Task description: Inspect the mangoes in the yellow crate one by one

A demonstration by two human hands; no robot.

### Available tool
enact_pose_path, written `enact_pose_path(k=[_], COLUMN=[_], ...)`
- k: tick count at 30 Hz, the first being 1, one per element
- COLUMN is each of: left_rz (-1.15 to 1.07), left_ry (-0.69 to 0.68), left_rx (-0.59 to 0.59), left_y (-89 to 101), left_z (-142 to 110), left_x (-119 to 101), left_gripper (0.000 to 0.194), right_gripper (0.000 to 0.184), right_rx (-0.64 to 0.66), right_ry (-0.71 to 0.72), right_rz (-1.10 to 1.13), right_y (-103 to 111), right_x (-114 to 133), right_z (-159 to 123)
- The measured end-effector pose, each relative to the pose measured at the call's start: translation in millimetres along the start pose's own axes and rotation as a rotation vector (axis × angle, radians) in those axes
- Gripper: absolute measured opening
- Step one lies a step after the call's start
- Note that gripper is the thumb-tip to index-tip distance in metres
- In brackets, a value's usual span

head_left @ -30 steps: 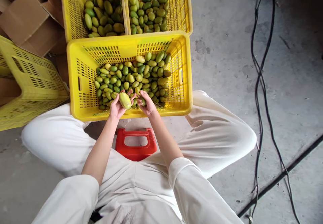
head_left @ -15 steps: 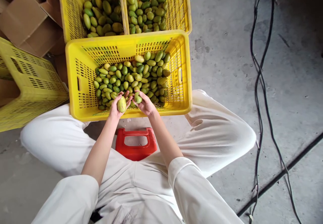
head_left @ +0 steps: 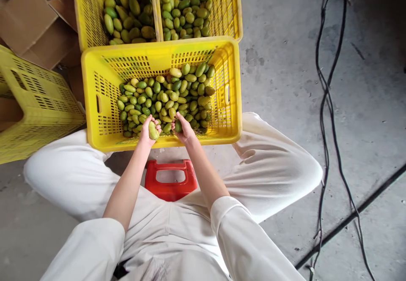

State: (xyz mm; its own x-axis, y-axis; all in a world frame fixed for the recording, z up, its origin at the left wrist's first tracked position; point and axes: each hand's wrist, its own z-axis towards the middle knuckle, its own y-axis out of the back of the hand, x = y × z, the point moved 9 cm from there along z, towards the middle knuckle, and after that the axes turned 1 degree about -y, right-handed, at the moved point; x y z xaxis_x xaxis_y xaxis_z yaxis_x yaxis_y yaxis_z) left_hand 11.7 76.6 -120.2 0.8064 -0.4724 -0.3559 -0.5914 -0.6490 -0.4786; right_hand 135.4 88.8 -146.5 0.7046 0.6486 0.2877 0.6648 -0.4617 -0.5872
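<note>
My left hand (head_left: 148,131) has its fingers curled round an oval yellow-green fruit (head_left: 154,131), which shows on the palm side. In my right hand (head_left: 184,129) is a darker green fruit (head_left: 178,126), partly covered by the fingers. Both hands are over the near rim of a yellow plastic crate (head_left: 165,145), a short gap between them. Many loose oval fruits (head_left: 158,97), green to yellow, lie heaped in that crate beyond my fingers.
Two more yellow crates (head_left: 155,8) with similar fruit stand behind. Another yellow crate (head_left: 41,122) and cardboard boxes (head_left: 28,21) are at left. Between my legs is a red plastic object (head_left: 171,191), perhaps a stool. Black cables (head_left: 326,91) lie on the concrete floor at right.
My hands have drawn slightly apart. The left fingers have curled in round the yellow-green fruit, and the fruit in my right hand has turned and moved a little right.
</note>
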Motion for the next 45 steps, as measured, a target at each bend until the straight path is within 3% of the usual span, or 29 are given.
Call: enact_pose_path(k=[5,10,17,22,29,35,45], left_rz=[-0.096,-0.164,-0.165,-0.16,-0.178,-0.049,-0.105], left_ry=[0.096,-0.002,-0.095,-0.104,-0.035,-0.049,0.013], left_rx=[0.067,0.121,-0.005,-0.037,-0.104,-0.018,0.037], left_y=[-1.2,0.1,10.2,10.0,14.3,7.4,4.4], left_z=[-3,-3,1,0,5,7,-4], left_x=[5,0,-11,-10,-4,1,-2], left_gripper=[0.027,0.023,0.022,0.015,0.022,0.021,0.017], right_gripper=[0.018,0.022,0.012,0.014,0.018,0.02,0.023], right_rx=[0.078,0.114,0.118,0.246,0.168,0.121,0.089], right_ry=[0.003,0.043,0.006,-0.018,0.102,0.083,0.014], right_rz=[0.087,0.041,0.11,0.111,0.068,0.088,0.108], right_y=[-7,-13,-12,-24,-20,-15,-11], right_x=[4,7,10,5,15,14,10], right_z=[-6,-10,-16,-21,-18,-15,-12])
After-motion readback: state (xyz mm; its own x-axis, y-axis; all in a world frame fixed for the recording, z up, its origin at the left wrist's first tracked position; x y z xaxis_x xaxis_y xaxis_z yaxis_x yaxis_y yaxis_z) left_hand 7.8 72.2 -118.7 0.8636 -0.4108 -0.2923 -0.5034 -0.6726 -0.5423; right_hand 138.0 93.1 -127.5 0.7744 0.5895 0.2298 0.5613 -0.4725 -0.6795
